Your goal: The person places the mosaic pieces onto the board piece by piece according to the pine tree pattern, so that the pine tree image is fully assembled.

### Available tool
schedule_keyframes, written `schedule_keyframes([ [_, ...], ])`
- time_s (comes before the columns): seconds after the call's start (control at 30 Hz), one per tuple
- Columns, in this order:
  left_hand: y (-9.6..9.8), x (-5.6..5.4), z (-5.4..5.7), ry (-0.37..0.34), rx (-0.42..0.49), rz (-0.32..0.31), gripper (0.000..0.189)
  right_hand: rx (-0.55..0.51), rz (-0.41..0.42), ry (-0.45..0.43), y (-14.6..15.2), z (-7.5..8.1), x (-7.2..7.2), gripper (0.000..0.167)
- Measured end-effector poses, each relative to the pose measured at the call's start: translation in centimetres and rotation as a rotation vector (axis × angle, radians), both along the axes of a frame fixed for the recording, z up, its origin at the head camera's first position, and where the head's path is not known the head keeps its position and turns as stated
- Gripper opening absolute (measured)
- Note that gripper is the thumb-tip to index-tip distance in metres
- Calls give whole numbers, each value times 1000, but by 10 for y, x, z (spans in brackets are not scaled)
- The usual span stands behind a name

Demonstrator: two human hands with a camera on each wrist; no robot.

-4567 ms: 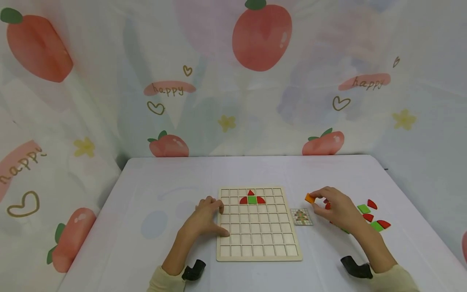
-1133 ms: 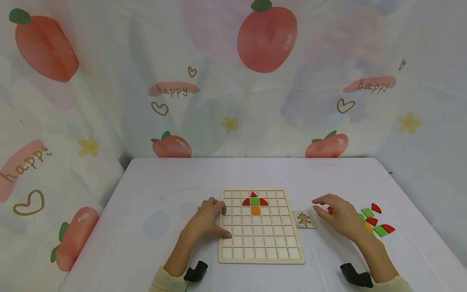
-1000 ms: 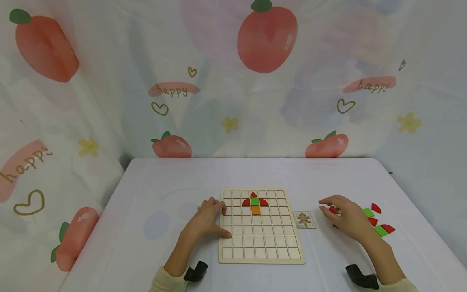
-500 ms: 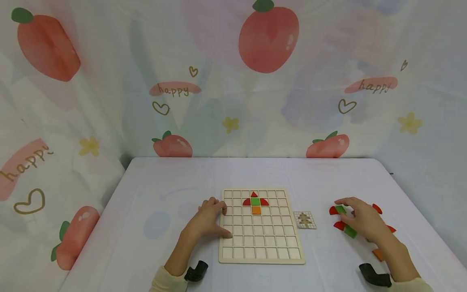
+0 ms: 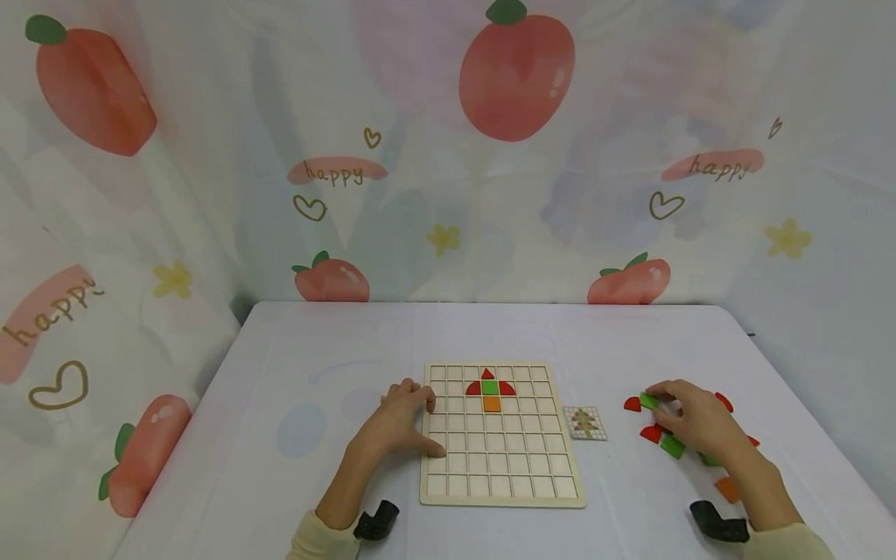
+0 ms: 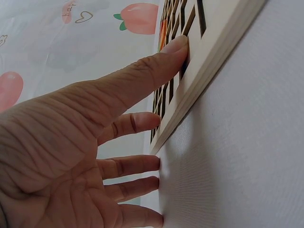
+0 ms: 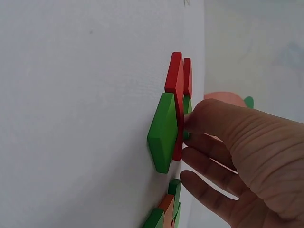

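Board (image 5: 496,443) lies under the thumb of your spread left hand (image 5: 400,420); your right hand (image 5: 693,417) pinches a green tile (image 5: 648,400)

Looking forward and down over the table (image 5: 210,490) in the head view; peering close in the wrist views, sharing its board (image 5: 498,502) (left) and tiles (image 5: 673,446) (right).

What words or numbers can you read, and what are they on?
"happy": left pink patch, back curtain
"happy": right pink patch, back curtain
"happy": side patch, left curtain, last letter bent by a fold
Tiny word in left wrist view: blurred, looks like "happy"
Small card: too small to tell
I see no numbers.
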State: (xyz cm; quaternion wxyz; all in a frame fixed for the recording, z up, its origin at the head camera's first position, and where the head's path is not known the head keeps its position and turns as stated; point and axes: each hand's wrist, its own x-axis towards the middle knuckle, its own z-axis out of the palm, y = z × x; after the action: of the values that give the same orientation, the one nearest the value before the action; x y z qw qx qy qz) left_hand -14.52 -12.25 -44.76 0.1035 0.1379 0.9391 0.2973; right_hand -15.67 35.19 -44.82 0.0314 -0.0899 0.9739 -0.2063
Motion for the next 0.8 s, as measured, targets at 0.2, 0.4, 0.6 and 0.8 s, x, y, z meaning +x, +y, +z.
schedule_keyframes([
  [0.2,0,0,-1,3,-2,-4,56,22,-26,-6,0,-1,0,40],
  [0.4,0,-1,-1,7,-4,-9,56,19,-35,12,-3,0,1,38],
  [0.6,0,-1,-3,4,-8,-5,56,-23,-14,71,-22,6,5,36],
  [0.8,0,-1,-3,14,-10,-11,56,-42,35,122,-44,4,7,31],
])
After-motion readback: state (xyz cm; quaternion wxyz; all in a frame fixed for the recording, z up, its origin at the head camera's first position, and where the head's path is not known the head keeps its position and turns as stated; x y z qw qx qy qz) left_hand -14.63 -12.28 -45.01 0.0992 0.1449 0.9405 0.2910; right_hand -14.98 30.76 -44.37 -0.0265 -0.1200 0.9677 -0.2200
